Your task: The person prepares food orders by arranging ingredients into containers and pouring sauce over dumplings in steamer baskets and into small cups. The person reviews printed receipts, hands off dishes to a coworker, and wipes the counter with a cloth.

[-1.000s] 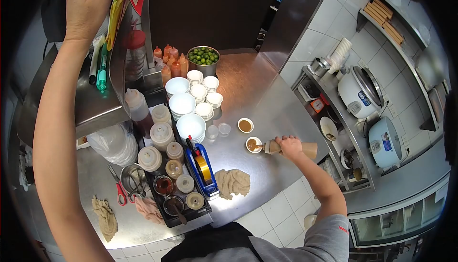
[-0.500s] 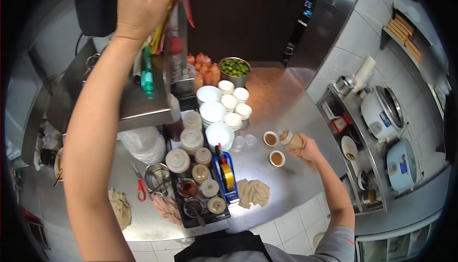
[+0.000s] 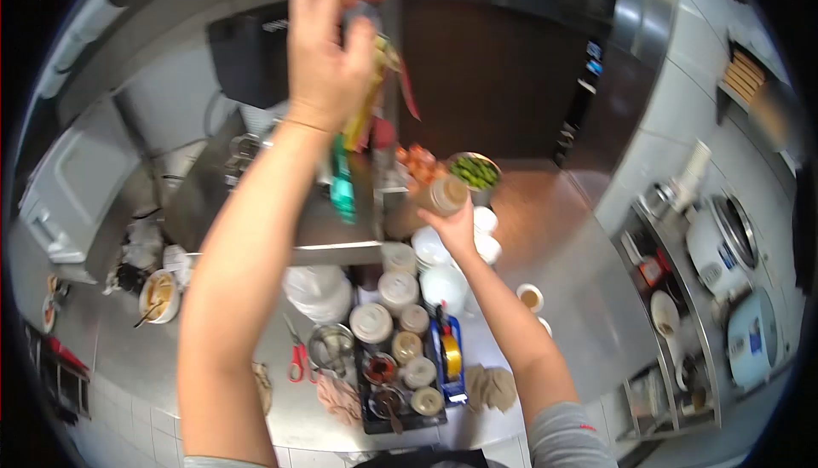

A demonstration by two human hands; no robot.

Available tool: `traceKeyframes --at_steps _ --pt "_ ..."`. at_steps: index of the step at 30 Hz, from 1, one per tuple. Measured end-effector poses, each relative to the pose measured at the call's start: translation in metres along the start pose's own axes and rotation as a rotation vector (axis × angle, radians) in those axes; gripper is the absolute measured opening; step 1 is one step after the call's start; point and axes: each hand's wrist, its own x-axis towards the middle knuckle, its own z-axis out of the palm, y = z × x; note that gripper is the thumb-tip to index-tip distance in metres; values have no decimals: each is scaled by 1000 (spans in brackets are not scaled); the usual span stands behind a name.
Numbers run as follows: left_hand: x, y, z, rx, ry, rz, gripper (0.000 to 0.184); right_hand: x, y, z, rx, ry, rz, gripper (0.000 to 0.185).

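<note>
My left hand point(image 3: 328, 46) is raised at the top, its fingers curled around a dark object point(image 3: 362, 17) too blurred to name. Yellow and green items hang just beside and below it. In my right hand point(image 3: 456, 225) is a sauce bottle point(image 3: 443, 195) with brown contents, held over the left part of the counter, near the orange bottles point(image 3: 417, 164) and the metal pot of green limes point(image 3: 475, 172). Behind my right wrist are stacked white bowls point(image 3: 444, 287). A small cup of brown sauce point(image 3: 530, 298) stands right of my forearm; a second cup point(image 3: 544, 326) is partly hidden by it.
A black tray point(image 3: 400, 421) holds several lidded containers, with a blue tape dispenser point(image 3: 450, 357) beside it. Red-handled scissors point(image 3: 296, 363), cloths point(image 3: 492, 388) and a metal shelf edge point(image 3: 336, 254) are nearby. Rice cookers point(image 3: 720, 242) stand at the right.
The view has turned left. My right hand has stopped pouring and moved the bottle from the sauce cups up and left to near the orange bottles. My left hand stays raised.
</note>
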Motion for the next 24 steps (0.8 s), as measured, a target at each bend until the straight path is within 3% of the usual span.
traceKeyframes --at_steps 4,6,7,8,9,10,12,13,15,17,21,23,24 --pt "7 13 -4 48 3 -29 23 -2 44 29 -352 -142 -4 73" --pt "6 16 -6 -7 24 -103 22 -9 36 41 -392 -274 176 68" --pt "4 14 -6 -29 37 -114 24 -18 72 39 -326 -296 85 65" --pt "4 17 -8 -35 24 -141 25 -18 52 42 -396 -345 283 58" --pt "4 16 -7 -31 44 -115 26 -16 66 37 -436 -391 168 53" --pt "4 16 -7 -34 51 -127 25 -16 55 35 -320 -367 356 51" --pt "3 19 -8 -50 53 -142 25 -14 73 10 -290 -395 377 67" --pt "4 20 -9 -62 52 -147 25 -16 70 3 -330 -373 340 72" --pt "6 22 -11 -41 85 -113 25 -27 29 -14 -91 -237 407 76" --pt "6 24 -12 -53 103 -116 25 -49 -54 -16 -34 33 488 52" --pt "8 29 -18 -91 139 -116 24 -104 -110 -62 103 312 450 46" --pt "8 33 -22 -131 174 -138 24 -138 -146 -67 100 492 389 32" --pt "8 37 -25 -158 196 -153 24 -157 -164 -74 42 474 401 33"
